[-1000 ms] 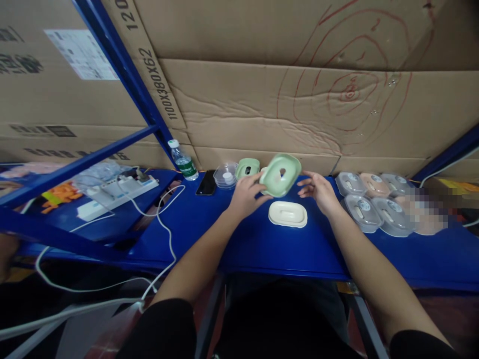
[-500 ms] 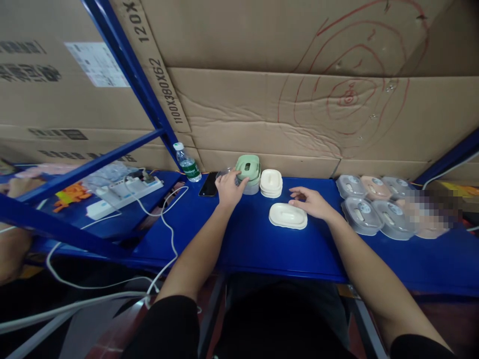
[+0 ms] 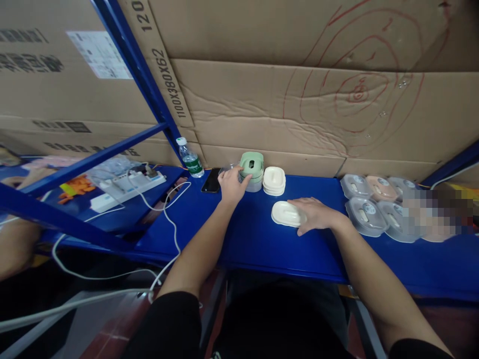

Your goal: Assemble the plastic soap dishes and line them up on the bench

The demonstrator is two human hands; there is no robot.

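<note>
My left hand (image 3: 232, 183) reaches to the back of the blue shelf (image 3: 254, 239) and its fingers close on a clear plastic lid (image 3: 227, 171), right beside a stack of green soap-dish parts (image 3: 251, 165). My right hand (image 3: 313, 214) lies flat, fingers stretched out, on the right end of a cream oval dish (image 3: 284, 213) in the middle of the shelf. A small stack of cream dishes (image 3: 274, 180) stands just right of the green stack, behind the single dish.
A water bottle (image 3: 190, 158) and a black phone (image 3: 211, 181) lie left of the stacks. A white power strip (image 3: 127, 188) with cables sits further left. Several lidded clear boxes (image 3: 366, 214) are grouped at the right. Cardboard cartons (image 3: 284, 99) wall the back. Blue rack struts (image 3: 138, 65) cross the left.
The green dish held up in both hands went onto the green stack. My left hand moved on to the clear lid; my right hand came down flat onto the cream dish.
</note>
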